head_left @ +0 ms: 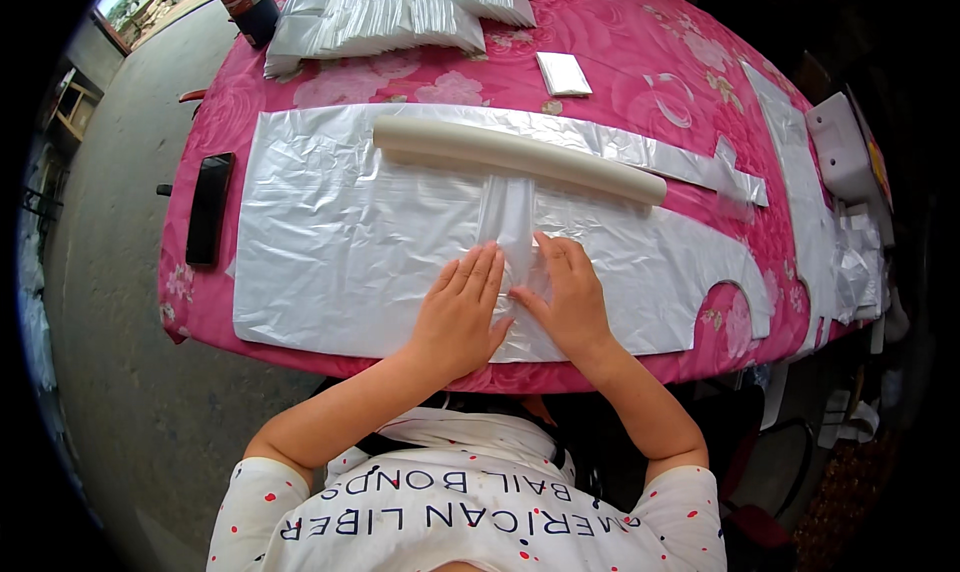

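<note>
A narrow folded strip of thin white plastic (510,217) lies in front of me, its far end running up to a cardboard tube (520,157). Beneath both, white plastic bags (330,262) with cut-out handles are spread flat on the table. My left hand (458,307) rests flat at the strip's left edge, fingers stretched forward. On the other side, my right hand (570,292) lies with thumb and fingers apart, touching the strip's right edge. Neither hand is wrapped round anything. The tube lies across the bags beyond my fingertips, slanting nearer toward the right.
A pink flowered cloth covers the table (600,52). At the back stand piles of folded white plastic (400,22) and a dark bottle (248,7). One small folded packet (563,74) lies apart. A black phone (210,210) is at left; a white container (840,147) is at right.
</note>
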`<state>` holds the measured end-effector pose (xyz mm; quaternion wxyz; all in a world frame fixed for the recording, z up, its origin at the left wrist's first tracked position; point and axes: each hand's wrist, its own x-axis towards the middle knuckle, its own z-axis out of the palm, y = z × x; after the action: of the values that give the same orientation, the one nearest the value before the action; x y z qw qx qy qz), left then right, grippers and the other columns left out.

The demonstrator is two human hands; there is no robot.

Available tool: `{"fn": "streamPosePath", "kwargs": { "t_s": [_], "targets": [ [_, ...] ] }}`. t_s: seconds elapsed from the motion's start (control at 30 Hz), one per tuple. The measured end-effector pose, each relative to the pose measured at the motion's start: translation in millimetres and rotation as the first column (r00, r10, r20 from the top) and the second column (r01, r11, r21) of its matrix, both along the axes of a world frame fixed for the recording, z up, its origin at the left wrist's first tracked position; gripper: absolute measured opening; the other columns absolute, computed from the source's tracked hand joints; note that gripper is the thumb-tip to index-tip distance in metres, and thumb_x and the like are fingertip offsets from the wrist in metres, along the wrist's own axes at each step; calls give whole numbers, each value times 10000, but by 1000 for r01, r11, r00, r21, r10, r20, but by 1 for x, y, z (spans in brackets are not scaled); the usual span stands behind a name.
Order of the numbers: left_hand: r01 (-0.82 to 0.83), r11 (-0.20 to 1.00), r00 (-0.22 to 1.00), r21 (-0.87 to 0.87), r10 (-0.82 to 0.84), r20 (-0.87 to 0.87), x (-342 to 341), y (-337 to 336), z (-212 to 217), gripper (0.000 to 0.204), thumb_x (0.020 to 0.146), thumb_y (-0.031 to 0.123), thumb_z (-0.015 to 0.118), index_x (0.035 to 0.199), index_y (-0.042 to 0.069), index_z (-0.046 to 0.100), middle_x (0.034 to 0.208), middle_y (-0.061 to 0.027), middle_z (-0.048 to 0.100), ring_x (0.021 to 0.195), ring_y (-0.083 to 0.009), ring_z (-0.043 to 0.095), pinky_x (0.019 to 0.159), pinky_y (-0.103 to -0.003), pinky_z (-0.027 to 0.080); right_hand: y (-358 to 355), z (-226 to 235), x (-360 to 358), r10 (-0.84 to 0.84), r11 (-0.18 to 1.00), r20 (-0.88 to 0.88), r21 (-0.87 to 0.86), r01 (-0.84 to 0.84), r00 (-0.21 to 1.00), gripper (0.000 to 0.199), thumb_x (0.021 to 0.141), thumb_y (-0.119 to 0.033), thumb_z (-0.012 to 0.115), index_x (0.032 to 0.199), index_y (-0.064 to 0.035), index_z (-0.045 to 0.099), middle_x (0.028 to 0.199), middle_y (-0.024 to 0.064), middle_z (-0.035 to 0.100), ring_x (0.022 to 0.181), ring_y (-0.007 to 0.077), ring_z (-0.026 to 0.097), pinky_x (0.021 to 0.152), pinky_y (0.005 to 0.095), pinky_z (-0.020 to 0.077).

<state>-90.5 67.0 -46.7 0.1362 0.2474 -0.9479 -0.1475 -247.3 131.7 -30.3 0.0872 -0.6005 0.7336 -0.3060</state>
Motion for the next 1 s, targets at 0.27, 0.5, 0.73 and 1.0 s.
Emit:
{"fn": "streamPosePath", "kwargs": {
  "t_s": [0.27,0.5,0.73,1.0],
  "targets": [
    [2,990,1000,-144,-5,-18,-10,-18,-3,557,666,87,604,1189,-58,479,1204,-164,524,1089,-271,514,878,-364,430,-17,-4,-29,438,893,-145,-46,-448,887,536,670,-76,691,1177,-10,530,1206,143,535,1178,289,461,990,385,373],
    [186,973,973,-134,-201,-110,3,-32,3,464,682,39,584,1137,-27,528,1132,-141,579,1036,-263,558,865,-364,448,-22,-5,-33,428,889,-47,-157,-430,902,412,632,95,568,1018,-39,622,1043,95,612,965,277,575,829,350,479],
    [284,958,941,50,-268,-204,31,-14,13,512,632,118,678,1115,6,549,1129,-121,593,1015,-259,583,883,-398,439,6,-6,-13,511,845,-58,-151,-513,858,363,595,42,654,938,-76,648,918,51,623,814,224,594,702,312,503],
    [-125,815,972,565,215,-95,11,-27,16,515,769,145,657,1230,3,475,801,-122,669,711,-277,640,661,-337,488,-2,5,-8,-33,984,381,176,-37,924,137,804,-159,610,804,-31,659,644,66,625,576,206,589,578,303,465]
  ]
}}
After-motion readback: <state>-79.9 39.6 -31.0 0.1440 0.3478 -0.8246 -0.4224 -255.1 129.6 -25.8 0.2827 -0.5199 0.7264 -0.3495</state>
